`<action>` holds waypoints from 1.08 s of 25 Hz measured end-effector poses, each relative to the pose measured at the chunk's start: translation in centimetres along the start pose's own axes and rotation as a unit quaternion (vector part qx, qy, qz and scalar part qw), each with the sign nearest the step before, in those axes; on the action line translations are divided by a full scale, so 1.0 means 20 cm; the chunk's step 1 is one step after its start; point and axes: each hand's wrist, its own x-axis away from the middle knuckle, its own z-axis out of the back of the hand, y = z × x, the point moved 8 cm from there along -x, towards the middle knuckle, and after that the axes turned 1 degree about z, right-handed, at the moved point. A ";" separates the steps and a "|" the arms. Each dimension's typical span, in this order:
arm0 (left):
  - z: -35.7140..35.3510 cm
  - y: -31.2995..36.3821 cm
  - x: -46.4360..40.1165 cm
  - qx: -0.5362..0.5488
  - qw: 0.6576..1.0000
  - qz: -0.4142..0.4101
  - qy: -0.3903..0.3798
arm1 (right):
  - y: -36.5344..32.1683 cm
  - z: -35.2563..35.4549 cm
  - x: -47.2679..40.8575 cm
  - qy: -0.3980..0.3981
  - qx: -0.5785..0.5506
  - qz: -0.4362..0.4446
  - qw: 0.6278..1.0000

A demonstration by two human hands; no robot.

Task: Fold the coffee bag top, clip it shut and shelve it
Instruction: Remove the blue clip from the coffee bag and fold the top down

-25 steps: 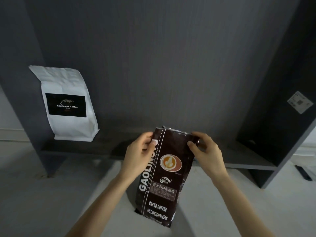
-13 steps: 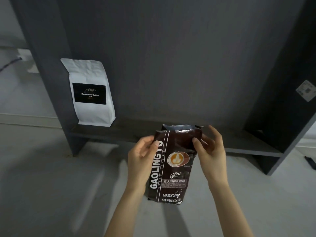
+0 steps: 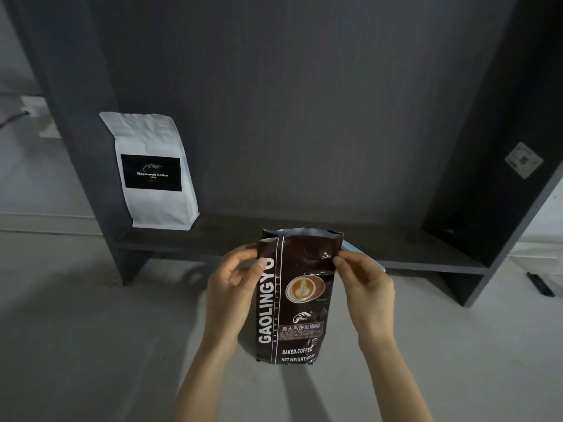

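A dark brown coffee bag (image 3: 297, 300) with white lettering hangs upright in the air in front of the dark grey shelf (image 3: 304, 239). Its top is open and shows a silver lining. My left hand (image 3: 233, 287) pinches the bag's upper left edge, thumb on the front. My right hand (image 3: 365, 287) pinches the upper right edge. A pale blue object (image 3: 350, 248), possibly a clip, sticks out behind my right fingers; its shape is mostly hidden.
A white coffee bag (image 3: 152, 172) with a black label stands at the left end of the shelf board. Dark side panels close the shelf at left (image 3: 79, 132) and right (image 3: 487, 178). Grey floor (image 3: 91, 345) lies below.
The bag has risen from the floor and now hangs upright in front of the shelf. The view has shifted left and back. My right fingers have moved onto the bag's right edge.
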 end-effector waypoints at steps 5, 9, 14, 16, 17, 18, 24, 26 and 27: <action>0.00 0.04 0.00 -0.032 0.999 -0.020 -0.032 | -0.01 0.01 0.02 -0.001 -0.009 0.018 1.000; 0.05 0.05 -0.02 -0.069 0.997 -0.042 -0.002 | -0.04 -0.03 0.03 -0.022 0.014 0.041 0.999; 0.02 0.04 -0.01 -0.102 0.993 -0.054 0.013 | 0.00 0.00 0.02 -0.045 -0.015 0.019 0.999; 0.00 0.03 -0.02 -0.064 0.997 -0.049 0.014 | 0.02 0.00 0.03 -0.078 0.004 0.012 0.997; -0.01 0.03 -0.02 -0.046 0.998 -0.046 0.007 | 0.03 -0.01 0.04 -0.092 0.015 0.005 0.996; -0.02 0.02 -0.03 -0.039 0.998 -0.043 -0.006 | 0.05 -0.01 0.04 -0.104 0.025 0.000 0.994; -0.01 -0.03 -0.03 -0.057 0.996 -0.028 -0.063 | 0.08 -0.04 0.05 -0.114 0.052 0.003 0.992; -0.03 -0.05 -0.03 -0.086 0.992 -0.025 -0.092 | 0.09 -0.04 0.04 -0.117 0.047 -0.001 0.992; -0.04 -0.07 -0.03 -0.088 0.991 -0.022 -0.101 | 0.10 -0.04 0.04 -0.118 0.042 -0.005 0.992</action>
